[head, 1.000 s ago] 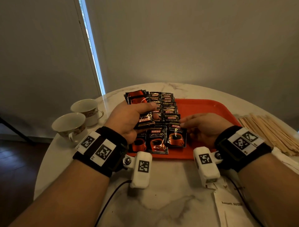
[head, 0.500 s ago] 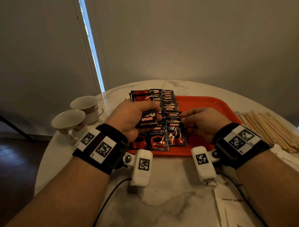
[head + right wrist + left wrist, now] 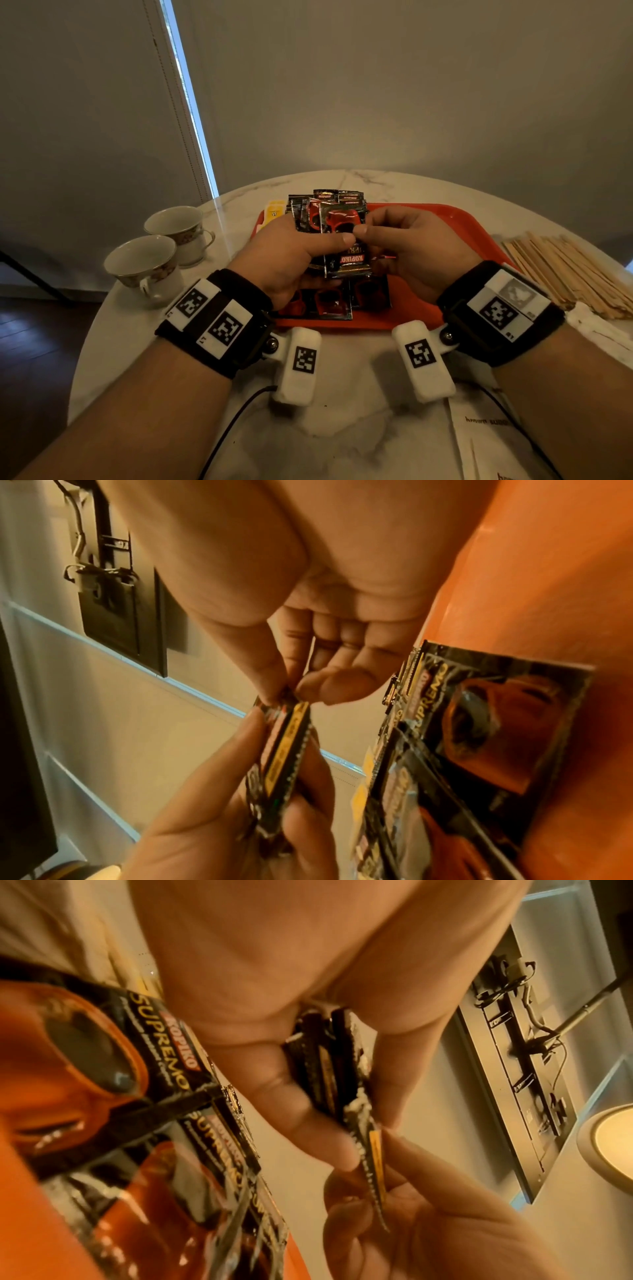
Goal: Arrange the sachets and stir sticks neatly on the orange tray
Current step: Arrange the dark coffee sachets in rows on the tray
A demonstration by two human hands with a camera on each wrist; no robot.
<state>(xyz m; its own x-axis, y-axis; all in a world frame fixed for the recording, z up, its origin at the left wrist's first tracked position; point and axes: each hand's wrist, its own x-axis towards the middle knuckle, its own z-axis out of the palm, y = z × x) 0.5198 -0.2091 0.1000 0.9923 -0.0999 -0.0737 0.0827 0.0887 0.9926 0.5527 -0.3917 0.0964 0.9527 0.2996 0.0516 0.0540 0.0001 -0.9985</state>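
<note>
**Inspector A:** What did the left hand (image 3: 287,260) hold at inspection?

**Inspector B:** A small stack of black-and-red foil coffee sachets (image 3: 339,240), clamped between thumb and fingers and raised above the flat orange plastic tray (image 3: 445,233). In the frame a second earlier the stack sat lower and further left; it had since been lifted toward the middle.

**Inspector A:** And the right hand (image 3: 411,250)?

**Inspector B:** Earlier it lay on the tray beside the laid-out sachets. It had come up to meet the left, thumb and forefinger pinching the edge of the front sachet of that stack. The right wrist view confirmed the pinch (image 3: 281,693).

**Inspector A:** The remaining stock?

**Inspector B:** A row of flat sachets (image 3: 322,301) lay overlapping along the tray's left part, partly hidden under the hands. The pale wooden stir sticks (image 3: 565,270) lay in a loose pile on the white marble table (image 3: 342,428), right of the tray, not on it. Two white patterned teacups (image 3: 157,253) stood left of the tray.
</note>
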